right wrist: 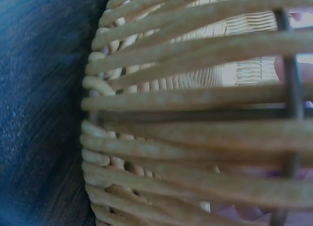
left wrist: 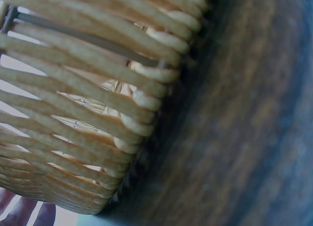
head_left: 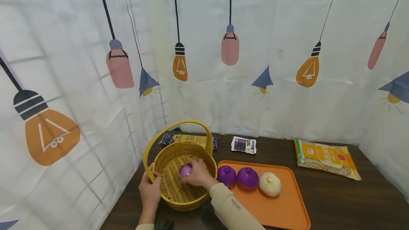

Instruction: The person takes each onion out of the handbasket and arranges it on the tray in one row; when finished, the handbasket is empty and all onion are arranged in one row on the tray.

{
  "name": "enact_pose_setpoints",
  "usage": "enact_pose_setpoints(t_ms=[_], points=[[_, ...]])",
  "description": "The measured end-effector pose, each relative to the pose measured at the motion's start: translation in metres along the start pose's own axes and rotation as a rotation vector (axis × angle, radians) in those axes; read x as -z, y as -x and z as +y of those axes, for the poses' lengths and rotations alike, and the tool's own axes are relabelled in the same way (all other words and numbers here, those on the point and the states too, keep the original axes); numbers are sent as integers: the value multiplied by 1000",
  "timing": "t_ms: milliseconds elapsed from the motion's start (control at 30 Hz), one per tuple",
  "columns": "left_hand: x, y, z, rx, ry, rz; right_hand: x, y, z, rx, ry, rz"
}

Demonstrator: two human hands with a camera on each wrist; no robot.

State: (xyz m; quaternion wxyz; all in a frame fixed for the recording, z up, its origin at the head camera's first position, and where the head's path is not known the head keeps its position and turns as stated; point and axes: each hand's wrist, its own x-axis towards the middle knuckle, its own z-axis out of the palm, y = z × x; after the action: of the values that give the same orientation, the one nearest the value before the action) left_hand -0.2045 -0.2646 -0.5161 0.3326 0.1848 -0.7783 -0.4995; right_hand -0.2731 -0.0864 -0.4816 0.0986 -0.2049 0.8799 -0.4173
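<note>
A yellow woven basket (head_left: pixel 183 207) with a tall arched handle stands on the dark table. My left hand (head_left: pixel 150 190) grips the basket at its left side, where the handle meets the rim. Reaching inside from the right, my right hand (head_left: pixel 198 174) holds a purple onion (head_left: pixel 185 170) above the woven bottom. Both wrist views are mostly filled by the basket's wall (left wrist: pixel 88 94); a few left fingertips (left wrist: pixel 44 215) show at the lower left of the left one. Through the weave (right wrist: pixel 195 133) in the right wrist view, parts of the hand and something purple show.
Right of the basket, an orange tray (head_left: pixel 284 205) bears two purple onions (head_left: pixel 247 178) and a white one (head_left: pixel 270 184). Behind lie a blue-and-yellow packet (head_left: pixel 191 138) and a small white-and-purple packet (head_left: pixel 244 144). A grain bag (head_left: pixel 327 159) lies at the right, before the curtain (head_left: pixel 207 105).
</note>
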Motion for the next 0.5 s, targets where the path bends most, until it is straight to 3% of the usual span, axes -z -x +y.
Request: enact_pose_setpoints(t_ms=[167, 500], points=[[-1, 0, 0, -6, 7, 6, 2, 1, 0, 23, 8, -37], [0, 0, 0, -11, 5, 24, 6, 9, -7, 194, -9, -7]])
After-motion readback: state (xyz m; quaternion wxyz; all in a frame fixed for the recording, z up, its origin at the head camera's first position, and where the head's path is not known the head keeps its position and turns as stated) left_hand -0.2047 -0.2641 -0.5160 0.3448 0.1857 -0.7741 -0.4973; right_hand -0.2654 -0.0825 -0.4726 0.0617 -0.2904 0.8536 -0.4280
